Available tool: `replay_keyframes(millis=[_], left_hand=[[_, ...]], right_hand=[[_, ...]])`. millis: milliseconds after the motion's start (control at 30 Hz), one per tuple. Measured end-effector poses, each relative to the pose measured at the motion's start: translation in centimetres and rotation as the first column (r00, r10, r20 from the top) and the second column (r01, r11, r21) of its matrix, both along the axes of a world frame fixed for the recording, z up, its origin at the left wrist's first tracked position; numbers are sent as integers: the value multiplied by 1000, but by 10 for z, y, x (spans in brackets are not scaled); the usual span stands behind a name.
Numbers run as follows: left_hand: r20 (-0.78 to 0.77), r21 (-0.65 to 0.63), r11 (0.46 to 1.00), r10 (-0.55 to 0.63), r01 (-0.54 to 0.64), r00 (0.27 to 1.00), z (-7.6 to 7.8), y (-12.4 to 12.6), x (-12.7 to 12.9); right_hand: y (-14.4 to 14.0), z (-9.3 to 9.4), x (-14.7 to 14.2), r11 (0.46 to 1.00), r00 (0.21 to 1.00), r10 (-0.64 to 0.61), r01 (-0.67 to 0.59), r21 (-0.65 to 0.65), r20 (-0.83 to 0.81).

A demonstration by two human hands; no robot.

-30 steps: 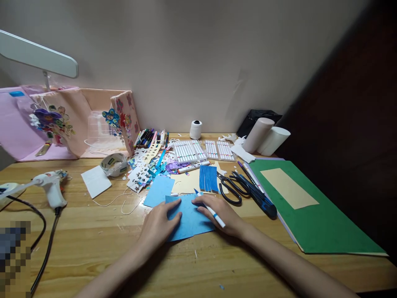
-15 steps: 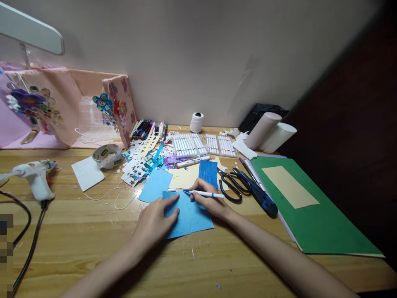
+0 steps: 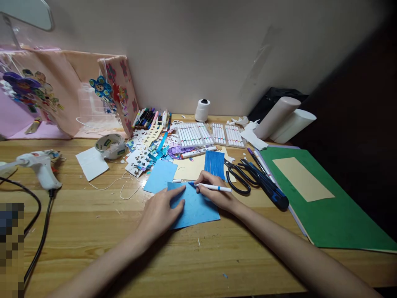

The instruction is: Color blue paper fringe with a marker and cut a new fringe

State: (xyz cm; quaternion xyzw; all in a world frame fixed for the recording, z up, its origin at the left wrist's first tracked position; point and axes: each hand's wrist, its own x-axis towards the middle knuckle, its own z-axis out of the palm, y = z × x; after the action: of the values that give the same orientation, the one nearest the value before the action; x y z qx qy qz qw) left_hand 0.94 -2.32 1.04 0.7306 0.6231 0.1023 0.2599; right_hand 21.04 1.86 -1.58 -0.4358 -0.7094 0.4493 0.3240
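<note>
- Head view: left hand [image 3: 159,212] lies flat, fingers spread, on the blue paper sheet [image 3: 195,207] on the tabletop [image 3: 93,231]; press firmly
- Right hand [image 3: 217,194] is clamped on a white marker [image 3: 214,188], tip at the sheet's top edge; draw slowly
</note>
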Motion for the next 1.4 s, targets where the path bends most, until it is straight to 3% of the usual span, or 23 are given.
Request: replay_keyframes(millis=[600, 1400], left_hand=[[-34, 35, 999, -29, 30, 999, 7, 1, -1], [-49, 39, 997, -62, 64, 997, 2, 2, -4]], right_hand=[[0, 4, -5, 1000, 999, -13, 13, 10, -31], [0, 2, -2, 999, 1000, 6, -8, -50, -25]])
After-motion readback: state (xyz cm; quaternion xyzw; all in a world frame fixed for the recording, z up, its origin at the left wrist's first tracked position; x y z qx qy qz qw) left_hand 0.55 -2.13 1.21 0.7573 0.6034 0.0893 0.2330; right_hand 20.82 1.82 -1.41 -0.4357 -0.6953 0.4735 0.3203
